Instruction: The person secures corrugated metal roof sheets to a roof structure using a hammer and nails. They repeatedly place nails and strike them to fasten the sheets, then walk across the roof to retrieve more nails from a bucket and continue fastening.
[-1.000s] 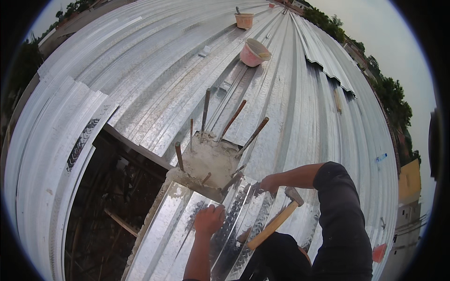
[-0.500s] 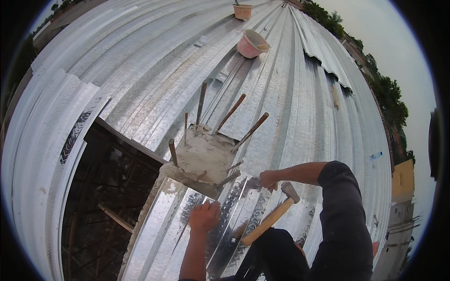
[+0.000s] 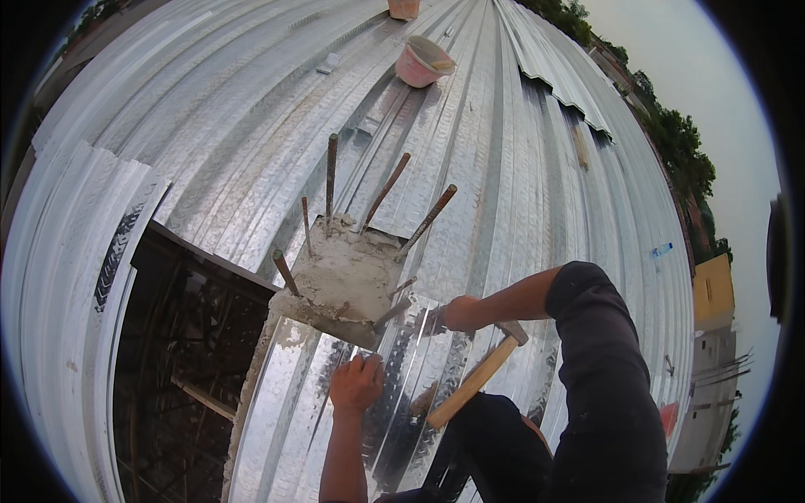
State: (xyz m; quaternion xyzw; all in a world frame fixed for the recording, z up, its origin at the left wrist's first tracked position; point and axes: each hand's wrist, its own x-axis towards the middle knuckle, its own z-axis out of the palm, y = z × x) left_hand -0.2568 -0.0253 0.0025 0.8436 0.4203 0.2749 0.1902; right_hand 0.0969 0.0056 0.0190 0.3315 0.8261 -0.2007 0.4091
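A shiny ribbed metal decking sheet (image 3: 289, 377) lies in front of me, its far edge against a rough concrete column top (image 3: 344, 272). My left hand (image 3: 356, 384) is closed over that far edge, fingers curled, just below the column. To the right, my right hand (image 3: 461, 313) is closed at the sheet's far edge; its fingertips are mostly hidden, and it looks to be gripping the metal. A hammer (image 3: 474, 381) with a wooden handle rests unheld beside my knee, its head under my right forearm. Rusty rebar stubs (image 3: 386, 193) stick up out of the concrete.
A deep dark opening (image 3: 197, 335) drops away at left, with timber below. Ribbed decking (image 3: 495, 168) stretches far ahead. On it are a pink bucket (image 3: 419, 65), another bucket (image 3: 404, 8) behind it, a plastic bottle (image 3: 662, 250) and a wood strip (image 3: 580, 147).
The view has shifted, so the column, buckets and opening sit further left in it. Both hands stay at the sheet's far edge, and the hammer still rests by my knee.
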